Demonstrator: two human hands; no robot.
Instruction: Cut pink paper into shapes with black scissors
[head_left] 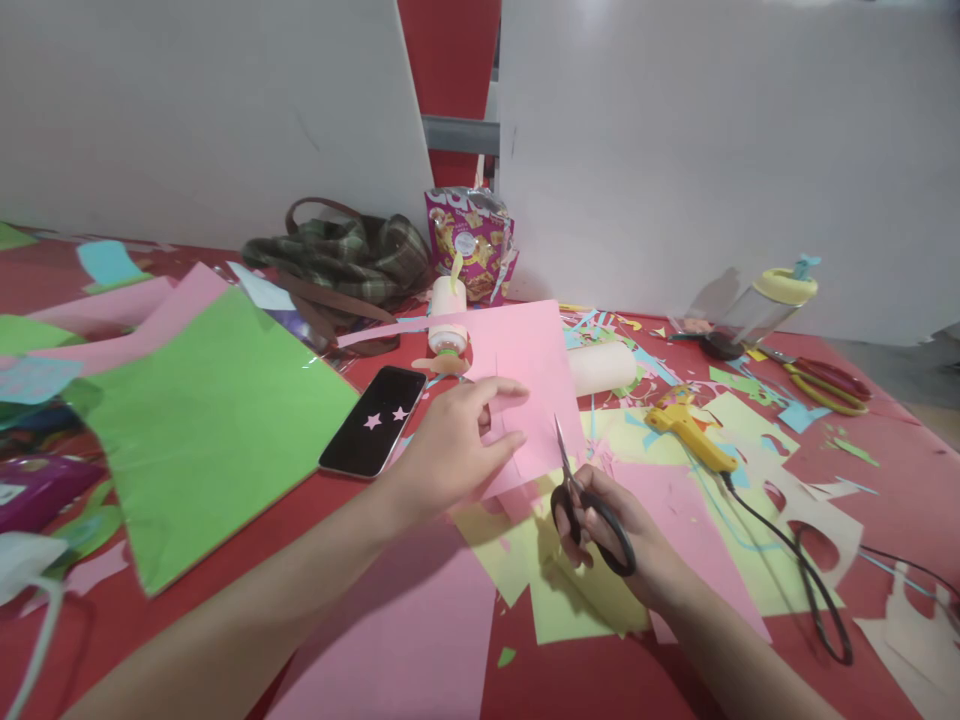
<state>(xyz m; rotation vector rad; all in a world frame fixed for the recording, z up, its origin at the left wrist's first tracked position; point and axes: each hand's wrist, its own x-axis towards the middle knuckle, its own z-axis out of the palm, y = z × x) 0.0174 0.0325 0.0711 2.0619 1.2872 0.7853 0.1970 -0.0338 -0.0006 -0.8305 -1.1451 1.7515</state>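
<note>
A black phone (360, 450) is lying on the red counter (570, 690), two pink stars (373, 422) resting on its screen. Right of the phone, the left hand (461, 430) is meeting a pink sheet (540, 360), thumb and forefinger standing apart; whether its other fingers are gripping the paper, I cannot tell. Farther right of the phone, the right hand (619, 520) is holding scissors (567, 465), fingers curling around the handles, blades pointing at the sheet. A green sheet (217, 430) is lying left of the phone.

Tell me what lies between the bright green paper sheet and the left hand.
A flat, rectangular, black-screened phone, bearing two small pink star cutouts, lies between the green sheet and the left hand, in the head view.
</note>
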